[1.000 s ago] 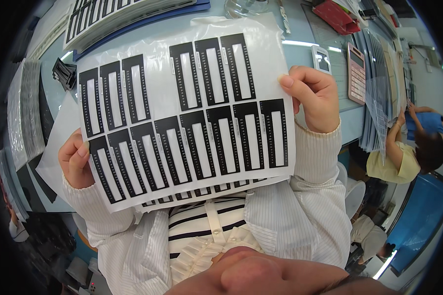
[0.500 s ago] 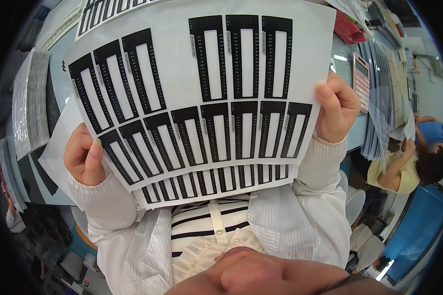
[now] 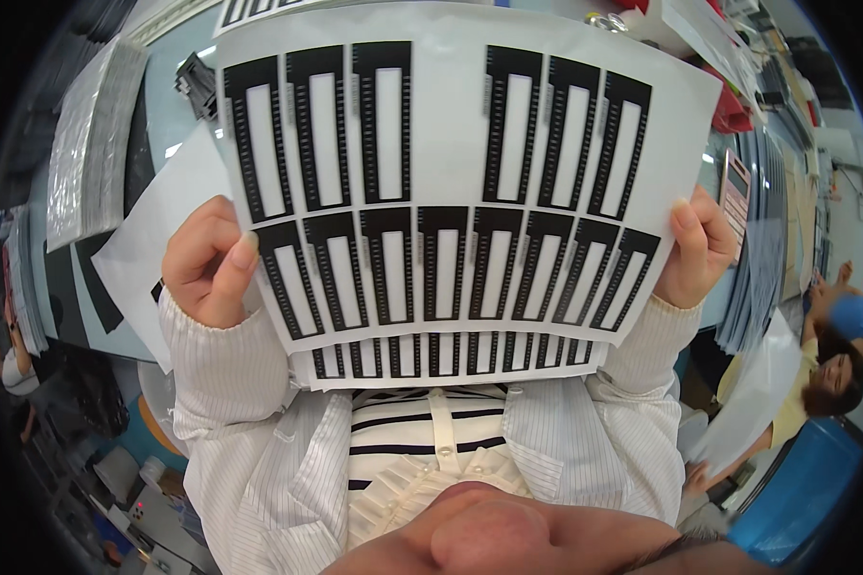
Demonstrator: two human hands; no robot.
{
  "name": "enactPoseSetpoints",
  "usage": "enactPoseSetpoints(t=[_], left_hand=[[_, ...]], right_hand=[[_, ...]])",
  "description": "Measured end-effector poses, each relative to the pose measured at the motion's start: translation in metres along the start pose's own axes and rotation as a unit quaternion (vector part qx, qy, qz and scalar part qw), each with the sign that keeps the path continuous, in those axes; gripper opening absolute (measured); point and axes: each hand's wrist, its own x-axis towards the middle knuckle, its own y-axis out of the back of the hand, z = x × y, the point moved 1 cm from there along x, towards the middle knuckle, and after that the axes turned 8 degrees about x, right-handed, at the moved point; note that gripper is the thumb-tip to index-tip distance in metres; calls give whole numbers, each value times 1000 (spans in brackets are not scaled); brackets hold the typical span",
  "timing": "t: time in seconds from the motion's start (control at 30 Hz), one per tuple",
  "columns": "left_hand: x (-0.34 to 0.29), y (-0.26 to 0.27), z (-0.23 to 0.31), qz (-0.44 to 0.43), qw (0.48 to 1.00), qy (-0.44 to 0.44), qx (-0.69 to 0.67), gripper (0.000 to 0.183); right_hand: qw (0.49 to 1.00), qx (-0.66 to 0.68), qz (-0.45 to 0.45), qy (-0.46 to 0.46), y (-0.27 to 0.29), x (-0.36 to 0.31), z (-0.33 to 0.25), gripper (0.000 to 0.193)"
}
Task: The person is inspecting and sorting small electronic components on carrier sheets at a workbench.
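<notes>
Out past the left hand [image 3: 206,273] we see a loose white sheet [image 3: 149,235] lying on the pale blue table [image 3: 177,120]. Farther out from that hand sits a stack of silvery wrapped sheets [image 3: 91,144], and above the hand a small black clip-like object [image 3: 197,84], too small for us to tell more. Just beside the right hand [image 3: 700,254], on its outer side, we find a pink calculator [image 3: 735,192], and beyond it a fanned stack of dark sheets [image 3: 772,254]. Above that hand lies something red [image 3: 734,113]. Well below and outward of it a co-worker in a yellow top [image 3: 815,388] sits near a blue bin [image 3: 796,489].
</notes>
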Motion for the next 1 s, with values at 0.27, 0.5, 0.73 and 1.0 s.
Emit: enactPoseSetpoints(t=[0.27, 0.5, 0.73, 1.0], left_hand=[[1, 6, 6, -54, 998, -13, 18, 21], [12, 10, 0, -215, 976, -31, -5, 22], [-8, 52, -2, 47, 995, -59, -69, 30], [-87, 132, -22, 121, 979, 127, 102, 16]], right_hand=[[998, -15, -51, -22, 4, 5, 2, 21], [956, -70, -256, -122, 3, 14, -4, 24], [909, -142, -331, -212, 4, 16, -1, 29], [948, -39, -270, -166, 17, 16, 7, 18]])
